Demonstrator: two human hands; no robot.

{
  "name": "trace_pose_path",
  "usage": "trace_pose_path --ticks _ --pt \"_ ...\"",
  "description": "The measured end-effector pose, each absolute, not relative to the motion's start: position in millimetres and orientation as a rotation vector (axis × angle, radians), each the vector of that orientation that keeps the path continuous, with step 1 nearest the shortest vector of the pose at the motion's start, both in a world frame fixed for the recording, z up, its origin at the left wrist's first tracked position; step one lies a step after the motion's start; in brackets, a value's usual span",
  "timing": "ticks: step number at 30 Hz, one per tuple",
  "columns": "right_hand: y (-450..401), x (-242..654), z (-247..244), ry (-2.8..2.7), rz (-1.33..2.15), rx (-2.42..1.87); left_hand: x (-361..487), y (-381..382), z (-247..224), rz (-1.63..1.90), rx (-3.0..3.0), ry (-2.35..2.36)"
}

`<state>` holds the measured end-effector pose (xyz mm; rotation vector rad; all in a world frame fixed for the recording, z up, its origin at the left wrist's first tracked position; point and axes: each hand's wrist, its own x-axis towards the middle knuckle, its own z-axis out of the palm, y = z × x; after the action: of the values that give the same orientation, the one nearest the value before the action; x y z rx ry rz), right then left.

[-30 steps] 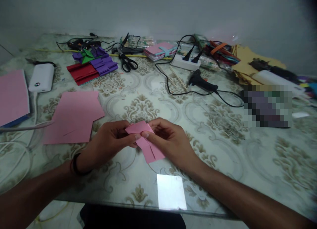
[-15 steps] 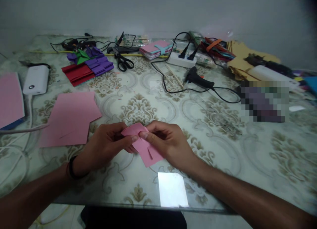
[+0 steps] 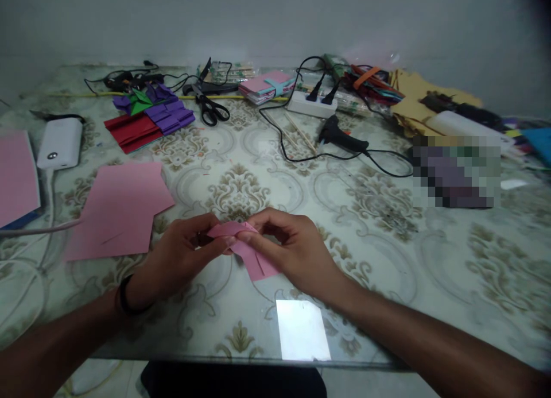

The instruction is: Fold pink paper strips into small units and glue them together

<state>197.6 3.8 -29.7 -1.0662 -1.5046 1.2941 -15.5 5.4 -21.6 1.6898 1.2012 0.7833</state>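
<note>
Head view: a patterned table, pale with leafy gold-brown scrolls, runs up to a plain grey wall, and here we go from the left. Pink paper lies at the edge, then a white box with a white cable. A pink sheet lies flat; behind it, red paper and purple paper. In comes the left hand, thumb and fingers pinching the card, small, pink and creased, front and centre above the tabletop. Black scissors lie at the back. The right hand pinches that same card, thumb on top, and a bright patch gleams near the front edge, with pale floor below. Onward: a white power strip with two black plugs in it, a black glue gun, yellow paper, and a pixelated spot, its contents unreadable.
</note>
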Motion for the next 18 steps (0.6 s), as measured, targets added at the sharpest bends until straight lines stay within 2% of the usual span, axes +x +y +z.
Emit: trace_pose_path --ticks 8,18 --pt "-2.0 201.9 -25.8 -1.871 0.729 -0.996 -14.8 3.2 -12.6 1.096 2.19 1.033" --pt "-2.2 203.9 -26.3 -1.984 0.617 -0.875 -16.0 2.1 -9.0 0.994 2.236 0.985"
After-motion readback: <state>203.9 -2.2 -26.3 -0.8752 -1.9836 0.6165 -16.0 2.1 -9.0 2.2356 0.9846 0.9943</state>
